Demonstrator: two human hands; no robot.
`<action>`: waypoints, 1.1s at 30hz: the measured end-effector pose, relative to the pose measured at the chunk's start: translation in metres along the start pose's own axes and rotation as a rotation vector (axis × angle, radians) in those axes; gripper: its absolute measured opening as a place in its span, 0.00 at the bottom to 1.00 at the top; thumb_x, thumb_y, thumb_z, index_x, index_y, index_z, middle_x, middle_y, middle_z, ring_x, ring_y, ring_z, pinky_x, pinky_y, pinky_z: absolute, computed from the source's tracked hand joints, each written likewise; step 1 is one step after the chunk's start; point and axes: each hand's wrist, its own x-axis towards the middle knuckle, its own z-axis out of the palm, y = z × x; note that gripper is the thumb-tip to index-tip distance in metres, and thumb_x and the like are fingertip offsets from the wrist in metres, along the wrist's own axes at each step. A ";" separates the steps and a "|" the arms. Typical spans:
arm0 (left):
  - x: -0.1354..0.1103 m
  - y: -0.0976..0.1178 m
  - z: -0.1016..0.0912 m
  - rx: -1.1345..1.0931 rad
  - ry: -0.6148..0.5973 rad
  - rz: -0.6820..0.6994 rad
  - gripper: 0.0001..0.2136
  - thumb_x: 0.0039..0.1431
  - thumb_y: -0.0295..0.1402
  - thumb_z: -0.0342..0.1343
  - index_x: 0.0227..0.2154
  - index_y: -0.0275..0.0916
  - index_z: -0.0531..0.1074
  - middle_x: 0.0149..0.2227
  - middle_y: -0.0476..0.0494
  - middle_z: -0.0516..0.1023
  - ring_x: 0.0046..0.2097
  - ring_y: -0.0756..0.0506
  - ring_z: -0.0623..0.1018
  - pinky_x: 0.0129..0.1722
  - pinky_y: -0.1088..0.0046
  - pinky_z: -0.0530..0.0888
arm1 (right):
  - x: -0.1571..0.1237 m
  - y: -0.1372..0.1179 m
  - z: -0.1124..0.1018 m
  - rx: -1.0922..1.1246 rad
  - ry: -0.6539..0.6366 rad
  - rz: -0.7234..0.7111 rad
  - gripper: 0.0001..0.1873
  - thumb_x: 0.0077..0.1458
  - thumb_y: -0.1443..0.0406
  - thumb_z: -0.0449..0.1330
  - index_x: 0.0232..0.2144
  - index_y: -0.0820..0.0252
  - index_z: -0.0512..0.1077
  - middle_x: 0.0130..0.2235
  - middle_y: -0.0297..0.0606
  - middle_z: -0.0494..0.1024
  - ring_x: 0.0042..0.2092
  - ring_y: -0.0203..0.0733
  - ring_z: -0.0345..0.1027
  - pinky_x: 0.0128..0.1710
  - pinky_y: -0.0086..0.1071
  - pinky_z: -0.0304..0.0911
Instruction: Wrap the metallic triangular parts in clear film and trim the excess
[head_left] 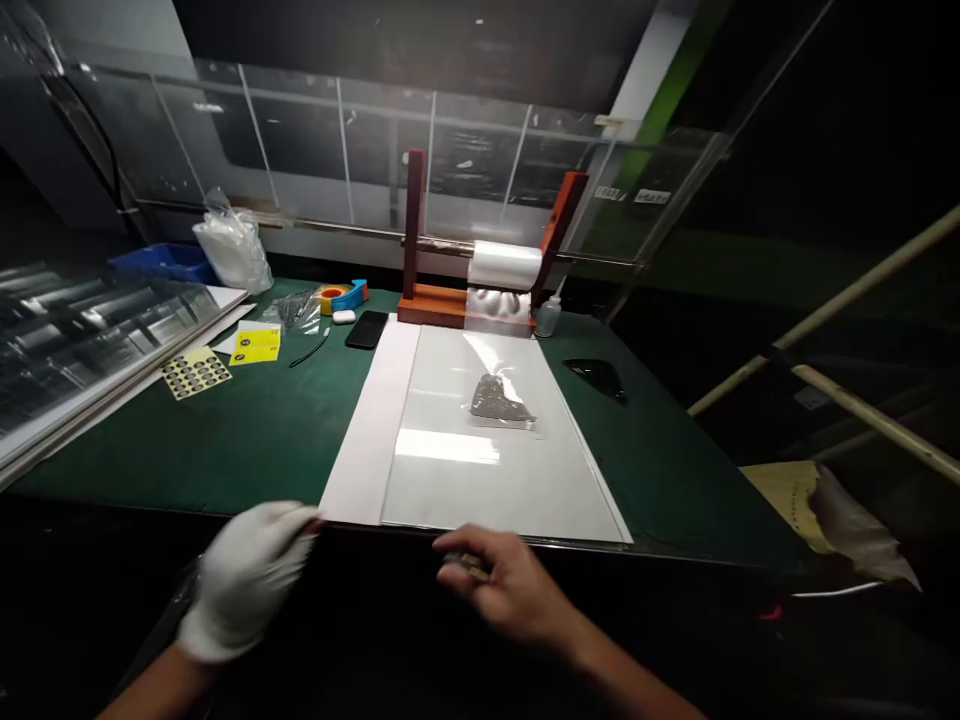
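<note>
Film sheet (480, 480), thin, limp and probably slippery, lies on white paper (360, 450) on the bench (187, 470), long axis running toward the roll (504, 265); its near edge offers the easiest hold. Gloved left hand (244, 580) is narrowed, its hold unclear; bare right hand (502, 585) pinches a small grey piece (463, 566).

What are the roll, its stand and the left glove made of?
The roll looks like clear plastic film: glossy, with sharp highlights. The stand seems to be stained wood, matte reddish-orange. The left glove looks like white cotton, matte, weave too blurred to confirm.
</note>
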 end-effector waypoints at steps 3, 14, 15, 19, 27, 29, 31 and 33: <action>0.072 0.061 0.038 0.029 -0.320 0.002 0.09 0.68 0.34 0.53 0.37 0.41 0.79 0.36 0.42 0.80 0.38 0.44 0.78 0.40 0.67 0.74 | 0.006 0.021 -0.074 -0.201 0.312 -0.004 0.18 0.56 0.53 0.61 0.44 0.56 0.78 0.38 0.38 0.82 0.39 0.43 0.76 0.40 0.33 0.69; 0.205 0.119 0.119 0.199 -0.659 -0.024 0.11 0.66 0.37 0.58 0.39 0.33 0.74 0.41 0.42 0.78 0.44 0.44 0.78 0.48 0.60 0.76 | 0.061 0.094 -0.194 -0.509 0.480 -0.003 0.21 0.53 0.60 0.66 0.50 0.53 0.75 0.55 0.38 0.75 0.53 0.48 0.71 0.51 0.37 0.65; 0.206 0.119 0.119 0.195 -0.666 -0.022 0.11 0.65 0.37 0.59 0.40 0.33 0.74 0.42 0.41 0.77 0.46 0.43 0.78 0.49 0.59 0.76 | 0.065 0.096 -0.193 -0.529 0.453 -0.021 0.23 0.53 0.60 0.66 0.52 0.52 0.74 0.58 0.36 0.74 0.54 0.47 0.71 0.52 0.36 0.65; 0.209 0.119 0.118 0.172 -0.632 -0.055 0.10 0.64 0.38 0.59 0.39 0.34 0.74 0.44 0.42 0.77 0.47 0.43 0.77 0.50 0.57 0.74 | 0.079 0.099 -0.186 -0.631 0.387 -0.073 0.28 0.53 0.57 0.66 0.56 0.51 0.71 0.61 0.35 0.70 0.53 0.48 0.71 0.50 0.37 0.67; 0.218 0.111 0.122 0.118 -0.490 -0.191 0.04 0.62 0.30 0.57 0.35 0.36 0.76 0.38 0.45 0.78 0.39 0.46 0.77 0.40 0.66 0.74 | 0.094 0.103 -0.180 -0.848 0.468 -0.091 0.21 0.55 0.70 0.57 0.51 0.54 0.74 0.54 0.37 0.77 0.40 0.45 0.75 0.35 0.33 0.62; 0.217 0.108 0.123 0.105 -0.465 -0.188 0.05 0.61 0.28 0.56 0.34 0.37 0.77 0.37 0.44 0.79 0.39 0.45 0.77 0.39 0.67 0.73 | 0.097 0.104 -0.181 -0.891 0.463 -0.103 0.17 0.56 0.70 0.56 0.46 0.55 0.76 0.49 0.36 0.79 0.40 0.45 0.75 0.34 0.33 0.59; 0.215 0.107 0.122 0.099 -0.430 -0.160 0.06 0.60 0.29 0.56 0.36 0.37 0.77 0.39 0.41 0.79 0.41 0.43 0.77 0.41 0.67 0.73 | 0.099 0.105 -0.182 -0.928 0.451 -0.119 0.14 0.58 0.70 0.55 0.42 0.55 0.77 0.46 0.36 0.80 0.41 0.44 0.75 0.32 0.32 0.57; 0.212 0.107 0.121 0.098 -0.398 -0.098 0.14 0.57 0.35 0.60 0.45 0.37 0.76 0.46 0.38 0.77 0.46 0.39 0.76 0.45 0.64 0.72 | 0.101 0.104 -0.183 -0.958 0.437 -0.137 0.13 0.58 0.71 0.55 0.40 0.55 0.77 0.43 0.36 0.81 0.40 0.43 0.74 0.31 0.31 0.55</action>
